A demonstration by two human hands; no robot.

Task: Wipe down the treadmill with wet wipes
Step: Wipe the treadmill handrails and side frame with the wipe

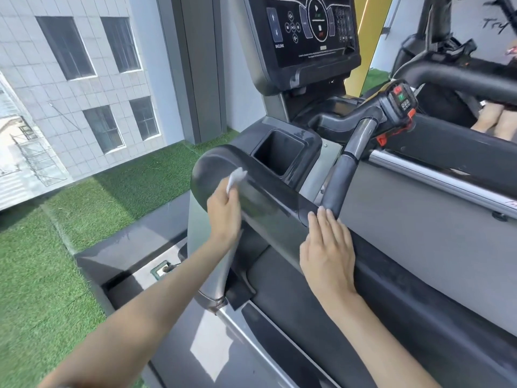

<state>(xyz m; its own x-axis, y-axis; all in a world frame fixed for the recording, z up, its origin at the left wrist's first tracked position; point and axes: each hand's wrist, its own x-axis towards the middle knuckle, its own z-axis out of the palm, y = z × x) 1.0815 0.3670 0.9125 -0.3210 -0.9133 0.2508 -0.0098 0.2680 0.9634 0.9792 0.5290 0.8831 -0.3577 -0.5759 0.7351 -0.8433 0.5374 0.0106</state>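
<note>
The treadmill's black left side arm [268, 197] runs from its rounded end near the window back toward me. My left hand [225, 212] holds a crumpled white wet wipe [236, 179] and presses it on the arm's rounded end, where the surface looks wet and shiny. My right hand [328, 250] lies flat on the arm further back, fingers straight, fingertips beside the foot of the black padded handlebar [340, 183]. The console [305, 32] with its dark control panel stands above.
A square cup holder [279, 155] sits just past the wipe. A red and green button pod [401, 98] tops the handlebar. The grey belt deck [419, 219] lies to the right. Green artificial turf [42, 275] and a window lie to the left.
</note>
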